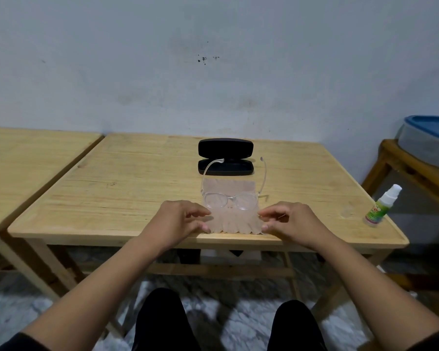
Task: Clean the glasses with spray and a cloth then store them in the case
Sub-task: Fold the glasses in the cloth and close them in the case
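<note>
Glasses (230, 200) on cloth (230, 211); both hands pinch cloth's near corners.

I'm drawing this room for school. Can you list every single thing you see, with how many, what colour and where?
glasses: one, clear frame, arms open, on the cloth
cloth: one, beige, near table edge, between the hands
case: one, black, open, behind the glasses
spray bottle: one, white with green label, table's right edge
tables: two, light wood, side by side
stool: one, darker wood, far right
tub: one, grey with blue rim, on the stool
wall: pale grey, behind
left hand: at the cloth's left edge
right hand: at the cloth's right edge
</note>
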A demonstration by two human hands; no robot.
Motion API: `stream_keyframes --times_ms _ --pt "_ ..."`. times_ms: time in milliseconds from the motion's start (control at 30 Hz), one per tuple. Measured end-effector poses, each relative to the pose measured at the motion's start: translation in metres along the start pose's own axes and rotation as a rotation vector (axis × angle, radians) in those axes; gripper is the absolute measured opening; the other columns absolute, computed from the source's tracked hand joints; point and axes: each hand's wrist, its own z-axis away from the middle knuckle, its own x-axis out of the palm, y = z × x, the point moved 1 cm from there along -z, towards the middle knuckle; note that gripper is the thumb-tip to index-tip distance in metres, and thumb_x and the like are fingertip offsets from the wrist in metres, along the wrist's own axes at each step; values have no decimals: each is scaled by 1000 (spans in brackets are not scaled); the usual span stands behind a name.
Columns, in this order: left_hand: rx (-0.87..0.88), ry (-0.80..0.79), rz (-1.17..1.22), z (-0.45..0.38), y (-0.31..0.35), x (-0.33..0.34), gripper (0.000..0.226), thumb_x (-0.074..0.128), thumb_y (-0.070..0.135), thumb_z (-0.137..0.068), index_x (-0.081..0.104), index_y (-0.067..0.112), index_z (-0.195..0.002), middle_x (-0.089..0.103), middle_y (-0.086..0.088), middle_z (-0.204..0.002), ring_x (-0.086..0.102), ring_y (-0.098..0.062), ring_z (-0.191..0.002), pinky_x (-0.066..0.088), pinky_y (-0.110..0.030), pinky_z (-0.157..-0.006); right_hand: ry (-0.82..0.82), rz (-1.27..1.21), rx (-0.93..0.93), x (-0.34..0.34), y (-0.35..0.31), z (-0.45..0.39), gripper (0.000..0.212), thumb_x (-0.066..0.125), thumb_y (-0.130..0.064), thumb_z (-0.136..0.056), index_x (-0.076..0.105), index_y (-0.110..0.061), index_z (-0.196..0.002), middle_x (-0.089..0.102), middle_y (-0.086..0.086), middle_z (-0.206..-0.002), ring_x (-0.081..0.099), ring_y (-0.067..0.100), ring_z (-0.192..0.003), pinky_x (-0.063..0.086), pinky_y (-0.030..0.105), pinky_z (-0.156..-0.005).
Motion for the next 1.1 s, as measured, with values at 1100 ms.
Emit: stream_keyframes --times_ms 1100 --pt "-261 329 379 -34 23 30 7 51 30 -93 55 28 -99 69 8 -69 65 3 -60 42 -2 -55 309 -766 340 36 -27 -34 28 59 -14 -90 58 -14 -118 72 4 -96 72 14 -79 59 24 -66"
